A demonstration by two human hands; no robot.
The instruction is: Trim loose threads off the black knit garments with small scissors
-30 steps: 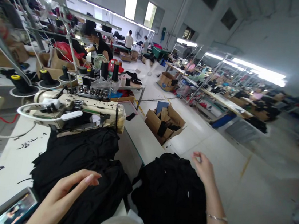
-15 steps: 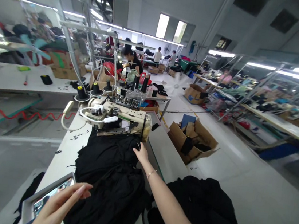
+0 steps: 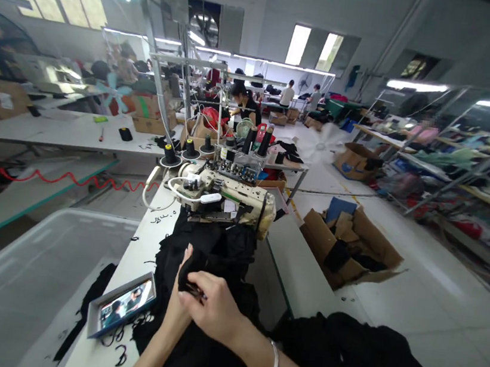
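Black fabric [image 3: 218, 246] lies over the table from the sewing machine [image 3: 234, 197] down to my lap. My right hand [image 3: 211, 305], with a bracelet on its wrist, is closed on a fold of this fabric; a small dark metallic item shows by its fingers, too hidden to name. Just left of it, my left hand [image 3: 183, 284] is upright against the same fold, mostly behind the cloth, and its grip is hidden. A phone in a box [image 3: 123, 306] rests on the table left of both hands, its screen lit.
A clear plastic bin [image 3: 49, 260] stands at the left. Thread cones [image 3: 190, 149] are behind the machine. An open cardboard box [image 3: 349, 245] sits on the floor at right, with a black fabric pile [image 3: 362, 355] nearer. People sit farther back.
My right hand has come back from beside the machine head to the fabric in front of me. My left hand has moved from over the phone to meet it. The view has turned left.
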